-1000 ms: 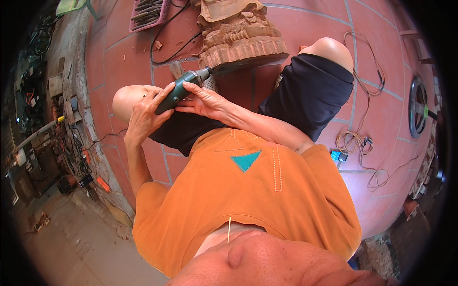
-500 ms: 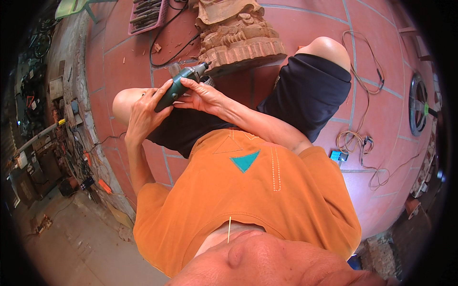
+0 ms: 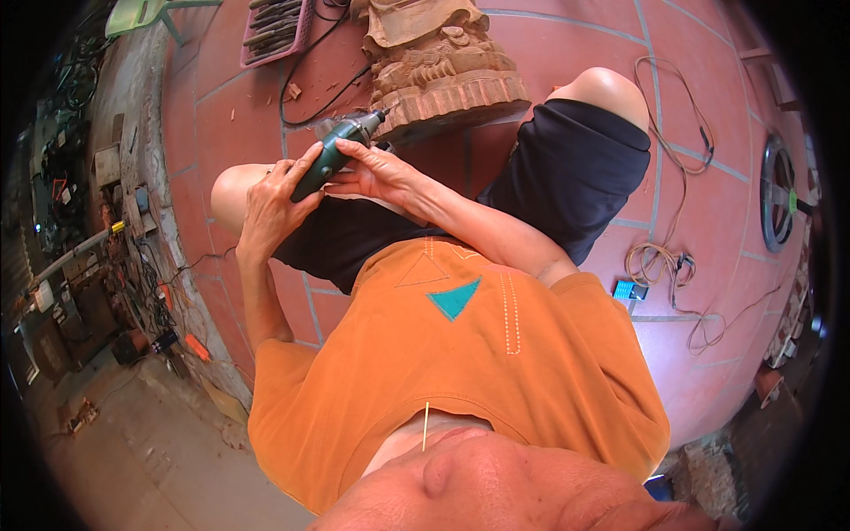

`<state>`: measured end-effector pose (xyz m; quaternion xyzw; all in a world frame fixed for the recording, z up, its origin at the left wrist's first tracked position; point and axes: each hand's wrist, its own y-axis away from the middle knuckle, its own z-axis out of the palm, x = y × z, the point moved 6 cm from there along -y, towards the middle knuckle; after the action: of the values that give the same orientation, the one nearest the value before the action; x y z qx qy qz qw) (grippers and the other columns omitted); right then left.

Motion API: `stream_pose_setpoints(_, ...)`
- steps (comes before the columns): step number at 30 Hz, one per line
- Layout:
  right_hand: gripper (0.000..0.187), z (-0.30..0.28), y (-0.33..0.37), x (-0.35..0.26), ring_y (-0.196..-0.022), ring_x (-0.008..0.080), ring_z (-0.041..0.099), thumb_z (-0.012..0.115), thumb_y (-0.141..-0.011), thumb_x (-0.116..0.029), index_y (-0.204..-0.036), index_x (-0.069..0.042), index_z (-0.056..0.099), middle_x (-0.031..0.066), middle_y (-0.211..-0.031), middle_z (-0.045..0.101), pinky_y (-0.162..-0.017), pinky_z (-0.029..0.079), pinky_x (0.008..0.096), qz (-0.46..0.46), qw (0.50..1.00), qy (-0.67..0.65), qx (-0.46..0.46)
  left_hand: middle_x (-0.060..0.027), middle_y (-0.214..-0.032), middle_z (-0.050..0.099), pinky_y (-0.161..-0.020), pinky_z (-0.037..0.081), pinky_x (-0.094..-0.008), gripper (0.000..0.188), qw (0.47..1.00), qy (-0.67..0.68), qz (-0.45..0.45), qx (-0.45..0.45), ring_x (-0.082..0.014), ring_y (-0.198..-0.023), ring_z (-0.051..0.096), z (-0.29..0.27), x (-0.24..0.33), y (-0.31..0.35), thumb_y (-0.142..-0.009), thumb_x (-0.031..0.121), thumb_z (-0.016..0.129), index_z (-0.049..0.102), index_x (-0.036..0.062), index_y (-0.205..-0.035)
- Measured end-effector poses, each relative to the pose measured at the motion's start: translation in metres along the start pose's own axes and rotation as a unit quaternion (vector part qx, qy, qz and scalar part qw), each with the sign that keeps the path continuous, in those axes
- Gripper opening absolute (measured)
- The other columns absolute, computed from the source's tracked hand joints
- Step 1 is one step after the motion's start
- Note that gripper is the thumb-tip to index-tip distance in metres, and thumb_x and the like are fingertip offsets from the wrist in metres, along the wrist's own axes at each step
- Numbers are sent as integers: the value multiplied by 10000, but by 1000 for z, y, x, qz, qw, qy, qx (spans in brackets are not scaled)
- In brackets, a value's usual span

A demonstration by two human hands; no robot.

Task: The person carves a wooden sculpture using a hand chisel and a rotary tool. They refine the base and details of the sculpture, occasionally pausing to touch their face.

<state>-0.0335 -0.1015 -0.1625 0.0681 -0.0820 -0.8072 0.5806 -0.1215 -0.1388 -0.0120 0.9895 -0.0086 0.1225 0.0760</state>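
Note:
A green and grey handheld rotary grinder with a small bit at its front is held over my lap. My left hand is closed around its rear end, the thumb and fingers along the body. My right hand grips it from the other side, thumb on top near the grey collar, with some fingers hidden underneath. Just beyond the bit stands a brown carved wooden figure with a ridged base. The tip appears close to that base; whether they touch I cannot tell.
A pink basket of carving tools sits at the far left, with a black cable and wood chips beside it. Coiled cord, a small blue device and a round fan-like frame lie to the right. Clutter lines the left ledge.
My hands and the grinder have shifted very slightly away from my body. Both hands keep hold of it, and the carved figure stays in place.

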Motion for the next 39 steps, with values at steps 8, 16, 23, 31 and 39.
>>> stream_pose_setpoints(8,460,-1,4,6,-1076,321,655,760,-881,-299,-1196,-39,548,145,-1156,641,-940,560,506,4,1000,4,-1,-146,-1015,656,-786,541,-426,730,1000,9,1,-9,-325,-886,675,-2,4,4,-751,179,750,510,232,-1438)
stream_pose_setpoints(16,474,-1,10,12,-1098,310,647,758,-881,-312,-1211,-45,549,135,-1172,638,-944,559,491,10,1000,2,-6,-152,-1035,650,-802,529,-430,758,1000,18,13,-18,-335,-882,665,0,7,9,-744,171,761,494,229,-1451)
stream_pose_setpoints(23,475,-1,16,18,-1155,298,617,749,-886,-340,-1229,-80,549,112,-1223,614,-998,530,479,26,1000,9,0,-166,-1068,653,-817,524,-431,752,999,38,9,-33,-343,-912,662,-2,8,11,-745,157,752,496,225,-1449)
stream_pose_setpoints(31,491,2,23,23,-1174,300,604,745,-887,-355,-1244,-82,547,111,-1228,611,-1011,520,477,26,1000,1,-2,-167,-1071,657,-815,526,-428,751,998,40,1,-51,-340,-916,661,-1,6,15,-740,153,746,501,231,-1446)
stream_pose_setpoints(39,475,5,18,10,-1090,311,641,766,-873,-319,-1206,-59,549,119,-1179,620,-964,549,493,-4,1000,9,7,-163,-1073,653,-848,514,-419,728,999,39,3,-21,-324,-977,656,-7,15,8,-727,81,749,524,150,-1416)
